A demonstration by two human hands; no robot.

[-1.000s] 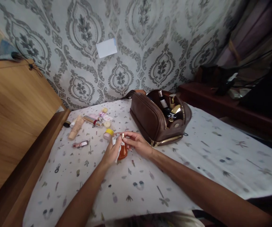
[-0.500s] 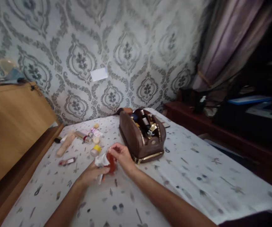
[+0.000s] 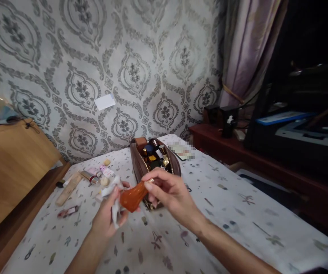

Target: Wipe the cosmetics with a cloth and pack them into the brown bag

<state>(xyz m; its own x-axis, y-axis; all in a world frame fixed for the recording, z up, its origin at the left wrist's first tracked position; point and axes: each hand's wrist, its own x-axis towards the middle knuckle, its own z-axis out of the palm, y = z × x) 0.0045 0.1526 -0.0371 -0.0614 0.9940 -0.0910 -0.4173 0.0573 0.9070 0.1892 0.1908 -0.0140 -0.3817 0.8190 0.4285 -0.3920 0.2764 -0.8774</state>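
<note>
My right hand (image 3: 164, 190) pinches the narrow top end of an amber-orange bottle (image 3: 132, 197), which widens towards its lower left end and is tilted. My left hand (image 3: 109, 209) is closed around a crumpled white wipe (image 3: 116, 205) beside the wide end of the bottle; whether it also grips the bottle I cannot tell. Just behind my right hand stands a brown toiletry bag (image 3: 138, 167), unzipped, with several small bottles (image 3: 158, 152) and jars inside. The hand hides part of its front.
Left of my hands lie a beige tube (image 3: 68, 189), a silver-and-red tube (image 3: 89, 177), a small reddish tube (image 3: 67, 211), a pink-and-white tube (image 3: 106, 171) and small round items. A wooden panel (image 3: 18, 160) borders the left, a dark red shelf (image 3: 209, 139) the right.
The bottle has been lifted higher and tilted, its narrow end now to the right. Both hands have risen, and my right hand now overlaps the bag's front. The camera view has shifted.
</note>
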